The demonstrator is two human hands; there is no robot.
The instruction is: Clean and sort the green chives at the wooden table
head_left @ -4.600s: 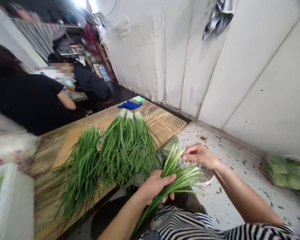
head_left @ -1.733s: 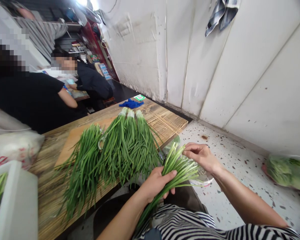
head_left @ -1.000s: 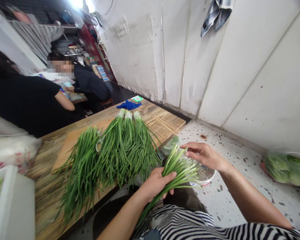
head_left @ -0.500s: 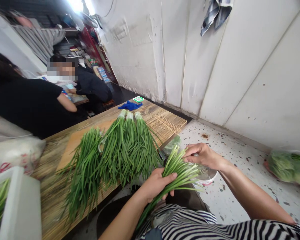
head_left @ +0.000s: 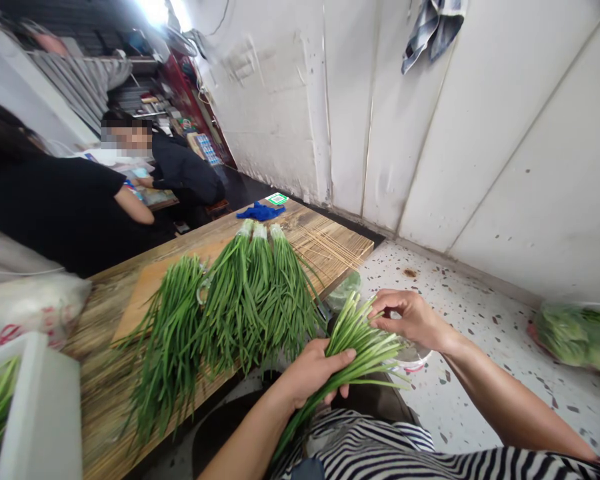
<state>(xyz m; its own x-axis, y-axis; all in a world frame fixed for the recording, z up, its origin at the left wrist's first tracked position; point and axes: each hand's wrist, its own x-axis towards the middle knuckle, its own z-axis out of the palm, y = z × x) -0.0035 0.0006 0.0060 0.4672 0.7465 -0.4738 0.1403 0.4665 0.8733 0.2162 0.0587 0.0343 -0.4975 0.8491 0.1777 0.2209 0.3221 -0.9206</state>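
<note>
My left hand (head_left: 316, 370) is wrapped round a loose bunch of garlic chives (head_left: 363, 350) over my lap, thumb across the stems. Their pale cut ends fan up and to the right, while the green leaves trail down by my striped shirt. At the pale ends my right hand (head_left: 407, 317) pinches with thumb and forefinger at a chive stem; the exact grip is small. To the left on the wooden table (head_left: 97, 353) lie several tied chive bunches (head_left: 260, 280), white bands at their tops. Beside them is another heap of chives (head_left: 173, 320).
A white box (head_left: 43, 407) of greens and a plastic bag (head_left: 55, 303) stand at left. Thin sticks (head_left: 330, 243) and a blue cloth (head_left: 261, 211) lie on the table. A bucket (head_left: 415, 359) sits below my right hand. Bagged vegetables (head_left: 575, 333) rest on the floor. Two people sit beyond.
My right hand has shifted slightly at the stem ends, its finger and thumb still together. The stems in my left hand have spread a little to the right.
</note>
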